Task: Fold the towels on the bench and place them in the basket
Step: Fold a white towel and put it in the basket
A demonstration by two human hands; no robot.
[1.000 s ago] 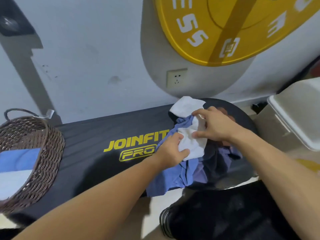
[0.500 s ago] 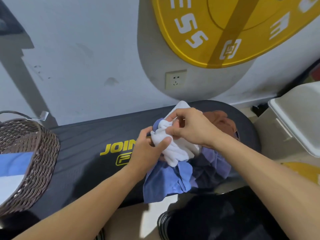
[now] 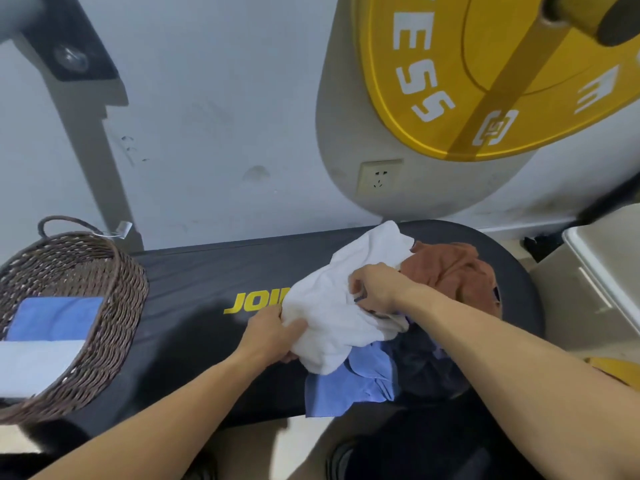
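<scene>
A white towel [image 3: 332, 306] lies partly spread over a heap of towels on the right half of the black bench [image 3: 194, 282]. My left hand [image 3: 273, 336] grips the white towel's lower left edge. My right hand [image 3: 375, 289] pinches its middle. Under and beside it lie a rust-brown towel [image 3: 450, 271], a blue towel [image 3: 349, 382] hanging over the bench's front edge, and a dark navy towel [image 3: 426, 368]. The woven brown basket [image 3: 110, 292] stands on the bench's left end and holds a folded blue towel [image 3: 55, 317] and a folded white one [image 3: 34, 365].
A yellow weight plate [image 3: 485, 81] hangs above the bench's right end, in front of a wall with a socket [image 3: 379, 176]. A white lidded bin [image 3: 602, 271] stands to the right. A metal bracket [image 3: 79, 98] runs down the wall at left.
Both hands lifted the white towel off the heap and pulled it leftward, opening it out from a bunch. The rust-brown towel is now uncovered. The camera view shifted right.
</scene>
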